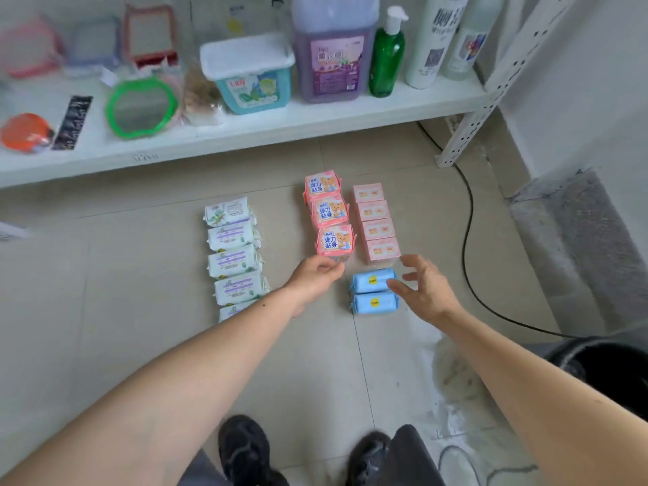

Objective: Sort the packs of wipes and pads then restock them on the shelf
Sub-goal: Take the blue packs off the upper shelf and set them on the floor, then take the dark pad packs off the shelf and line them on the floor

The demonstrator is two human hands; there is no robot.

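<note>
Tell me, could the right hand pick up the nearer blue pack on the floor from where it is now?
Probably yes. The right hand hovers open beside the two blue packs, its thumb by the farther one. The nearer blue pack lies just below it, uncovered, with bare floor on its near side.

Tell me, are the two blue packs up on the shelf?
No, both blue packs lie on the floor below the shelf.
</note>
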